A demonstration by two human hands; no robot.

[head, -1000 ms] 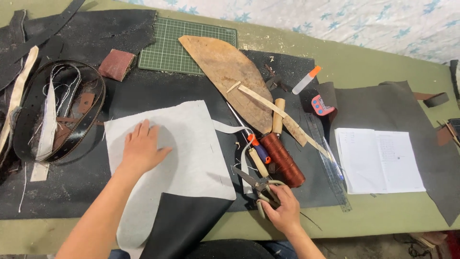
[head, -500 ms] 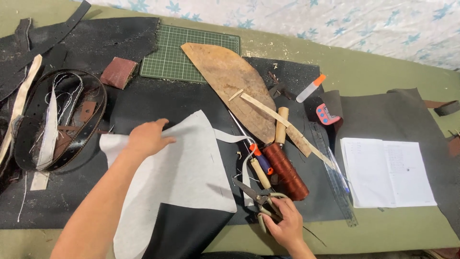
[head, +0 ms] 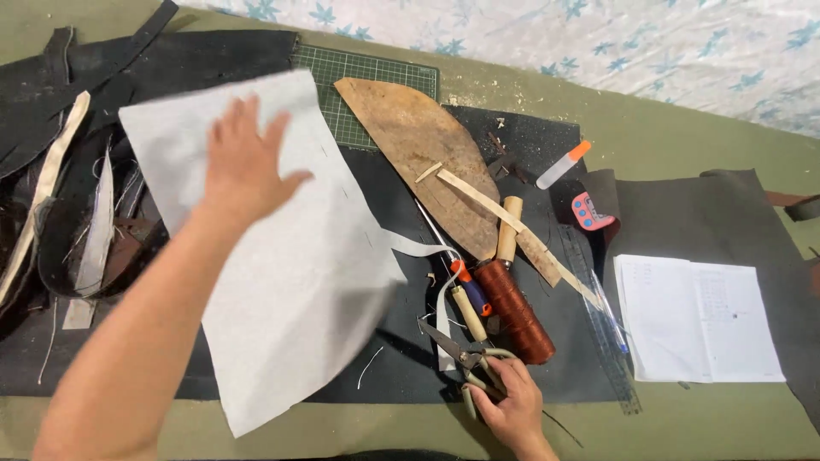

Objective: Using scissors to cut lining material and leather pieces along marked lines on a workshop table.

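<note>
Left hand (head: pixel 243 162) is lying spread open, fingers apart, flat on a large pale grey-white sheet (head: pixel 282 273), a pattern piece with one curved edge and a narrow strip trailing off its right side. The sheet is sitting slantwise over black leather (head: pixel 401 367) covering the olive-green surface (head: pixel 683 128), its lower corner reaching the near edge; its outline is blurring with motion. Right hand (head: pixel 512 410) is closing around the loop handles of a pair of scissors (head: pixel 461 358), blades slightly parted and pointing up-left, lying on the black leather just right of the sheet. Beside the scissors: a spool of rust-brown thread (head: pixel 512 312), wooden-handled tools, a tan leather piece (head: pixel 418 145) shaped like a half-leaf, a green cutting mat (head: pixel 367 72) partly covered by the sheet and the tan piece. A clear ruler (head: pixel 602 341) and open white notebook (head: pixel 696 320) are lying further right. At far left a dark round container (head: pixel 51 248) is holding pale strips and scraps; its contents are hard to make out, and the forearm is hiding part of it.
</note>
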